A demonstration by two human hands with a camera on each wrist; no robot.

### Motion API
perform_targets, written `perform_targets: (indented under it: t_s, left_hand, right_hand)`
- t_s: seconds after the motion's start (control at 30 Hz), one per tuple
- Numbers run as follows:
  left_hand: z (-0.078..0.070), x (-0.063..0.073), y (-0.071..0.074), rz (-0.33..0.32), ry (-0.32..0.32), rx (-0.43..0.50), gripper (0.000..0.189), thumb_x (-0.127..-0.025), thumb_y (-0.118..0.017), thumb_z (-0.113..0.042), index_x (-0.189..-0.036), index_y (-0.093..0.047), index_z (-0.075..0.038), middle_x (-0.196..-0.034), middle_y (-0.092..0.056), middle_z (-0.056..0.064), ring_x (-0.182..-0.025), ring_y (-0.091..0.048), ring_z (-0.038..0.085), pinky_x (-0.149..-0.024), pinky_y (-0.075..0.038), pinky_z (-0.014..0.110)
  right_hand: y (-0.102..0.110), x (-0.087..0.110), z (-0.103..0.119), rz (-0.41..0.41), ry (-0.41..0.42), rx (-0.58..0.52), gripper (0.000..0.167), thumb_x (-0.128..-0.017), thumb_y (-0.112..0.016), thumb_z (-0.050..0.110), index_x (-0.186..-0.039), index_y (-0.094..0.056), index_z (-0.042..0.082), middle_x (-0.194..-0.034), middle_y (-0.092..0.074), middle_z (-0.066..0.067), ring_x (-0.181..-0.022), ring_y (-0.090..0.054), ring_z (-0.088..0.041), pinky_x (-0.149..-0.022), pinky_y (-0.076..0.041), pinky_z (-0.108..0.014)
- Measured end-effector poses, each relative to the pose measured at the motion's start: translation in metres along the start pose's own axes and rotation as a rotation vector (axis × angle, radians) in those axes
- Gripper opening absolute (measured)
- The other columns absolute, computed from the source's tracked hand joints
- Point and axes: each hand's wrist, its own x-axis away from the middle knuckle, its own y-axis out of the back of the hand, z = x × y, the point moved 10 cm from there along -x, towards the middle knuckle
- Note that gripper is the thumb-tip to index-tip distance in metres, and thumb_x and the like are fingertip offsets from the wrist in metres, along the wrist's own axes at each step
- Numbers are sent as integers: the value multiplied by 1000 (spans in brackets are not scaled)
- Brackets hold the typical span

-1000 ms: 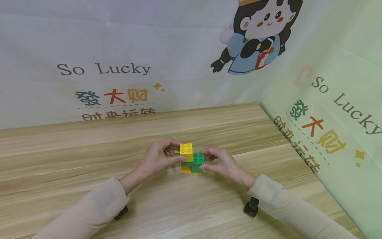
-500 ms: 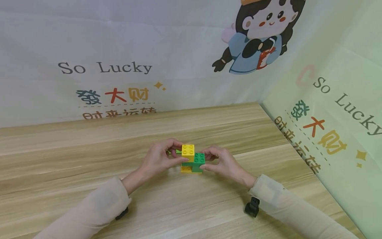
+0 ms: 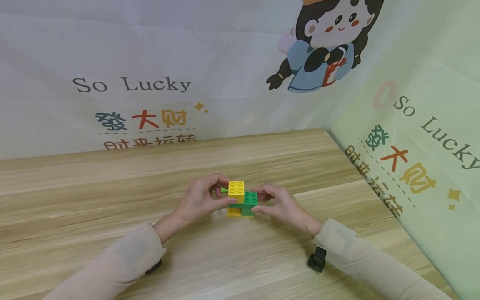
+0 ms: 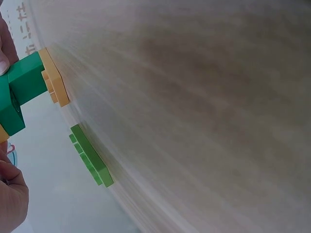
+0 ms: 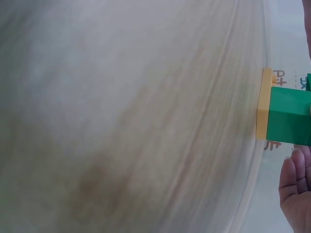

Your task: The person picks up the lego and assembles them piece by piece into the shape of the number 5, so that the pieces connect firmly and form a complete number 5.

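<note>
A small stack of toy building blocks stands on the table between the two hands. At its bottom is a flat yellow plate [image 3: 234, 212], with green bricks [image 3: 250, 198] rising from it and stepping out to the left. A yellow brick [image 3: 236, 188] with studs on top sits over the left part of the green. The left hand [image 3: 196, 196] pinches the yellow brick from the left, thumb at its front. From the other side, the right hand [image 3: 279, 206] pinches the green with thumb and fingers. In the right wrist view, a green brick [image 5: 289, 116] sits on the yellow plate.
Lying on the table behind the left hand is a light green plate [image 4: 92, 155], mostly hidden in the head view. The wooden table [image 3: 93, 187] meets a printed cloth backdrop [image 3: 225, 50] at the back and along the right edge.
Compared with one second ago, the left hand and the yellow brick have shifted slightly right against the green. The right hand keeps its hold; the last half second shows almost no motion.
</note>
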Motion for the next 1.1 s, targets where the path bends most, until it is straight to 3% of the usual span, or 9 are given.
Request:
perform_targets:
  t_s: [0.57,1.1]
  left_hand:
    - [-8,-1,1,-5,-72,-70,31,-71,-82,-14,-96,-67,-4,-88,-71,6,-62,-45,6,-50,-37,18]
    - [-3,3,-1,-31,-62,-44,34,-71,-82,-11,-98,-65,-2,-75,-63,2,-62,-45,7,-51,-38,18]
  right_hand:
    - [0,0,2,6,3,-3,34,-75,-77,5,-105,-65,-2,-96,-64,-9,-84,-58,-16,-76,-51,-25]
    - [-1,0,0,-3,-8,7,34,-74,-77,5,-105,-65,-3,-95,-64,-10,-84,-59,-19,-77,-52,-30]
